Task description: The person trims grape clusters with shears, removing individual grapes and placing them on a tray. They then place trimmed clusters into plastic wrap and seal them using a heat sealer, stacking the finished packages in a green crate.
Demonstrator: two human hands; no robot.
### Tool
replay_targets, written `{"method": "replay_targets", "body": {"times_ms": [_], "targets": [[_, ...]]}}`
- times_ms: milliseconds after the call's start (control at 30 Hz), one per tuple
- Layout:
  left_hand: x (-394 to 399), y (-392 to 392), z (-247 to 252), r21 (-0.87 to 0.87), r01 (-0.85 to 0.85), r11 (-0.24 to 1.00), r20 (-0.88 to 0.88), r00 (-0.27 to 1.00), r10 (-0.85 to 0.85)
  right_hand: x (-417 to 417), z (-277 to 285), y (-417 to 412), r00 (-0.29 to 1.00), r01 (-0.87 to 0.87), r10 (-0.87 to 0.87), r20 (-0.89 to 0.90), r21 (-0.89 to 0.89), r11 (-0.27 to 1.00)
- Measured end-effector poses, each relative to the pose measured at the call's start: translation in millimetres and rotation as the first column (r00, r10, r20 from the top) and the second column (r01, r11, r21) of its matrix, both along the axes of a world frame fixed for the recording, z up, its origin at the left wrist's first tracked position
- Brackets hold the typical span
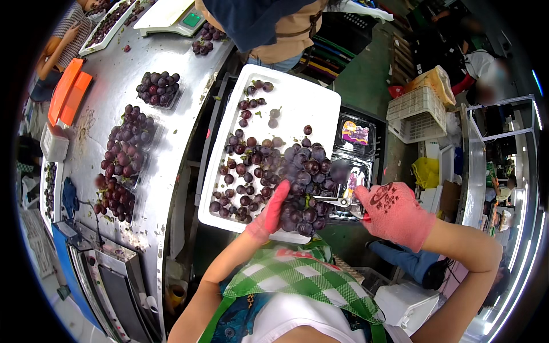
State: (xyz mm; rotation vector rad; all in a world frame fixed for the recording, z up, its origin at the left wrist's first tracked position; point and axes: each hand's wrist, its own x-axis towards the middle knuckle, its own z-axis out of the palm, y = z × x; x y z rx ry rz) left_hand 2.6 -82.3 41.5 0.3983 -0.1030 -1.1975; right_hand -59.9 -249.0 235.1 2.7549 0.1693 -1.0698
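Observation:
A big bunch of dark purple grapes (306, 171) is held up by my left hand (271, 210), in a pink glove, its fingers partly hidden behind the fruit. My right hand (396, 210), gloved alike, grips small metal scissors (341, 201); their tips reach in among the grapes beside the green stems. Under the bunch lies a white foam tray (300, 103) with many loose grapes (244, 178). Right of the tray, clear plastic boxes (356, 150) with grape labels sit in a black crate (379, 145).
On the metal table (167, 141) at left are grape bunches in clear punnets (158, 89), a weighing scale (184, 21) and an orange plastic object (69, 92). A co-worker's torso (283, 30) is beyond the tray. A white plastic basket (418, 113) stands at right.

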Motion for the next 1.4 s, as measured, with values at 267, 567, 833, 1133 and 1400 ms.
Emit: {"method": "replay_targets", "body": {"times_ms": [267, 567, 833, 1133, 1400], "targets": [[-5, 1, -9, 0.057, -0.129, 0.990, 0.166, 0.979, 0.118, 17, 2, -9, 0.783, 0.552, -0.415, -0.464, 0.208, 0.808], [-11, 4, -9, 0.098, -0.196, 0.976, 0.186, 0.967, 0.175, 20, -11, -11, 0.483, 0.825, -0.538, -0.691, 0.153, 0.544], [-10, 5, 1, 0.049, -0.224, 0.973, 0.314, 0.929, 0.198, 21, -19, -13, 0.489, 0.820, -0.483, -0.726, 0.194, 0.539], [-20, 2, -14, 0.154, -0.165, 0.974, 0.221, 0.967, 0.129, 20, 2, -4, 0.797, 0.533, -0.371, -0.476, 0.265, 0.804], [-8, 0, 8, 0.006, -0.087, 0.996, 0.107, 0.991, 0.085, -7, 11, 12, 0.996, 0.015, -0.011, 0.093, -0.042, 0.999]]}}
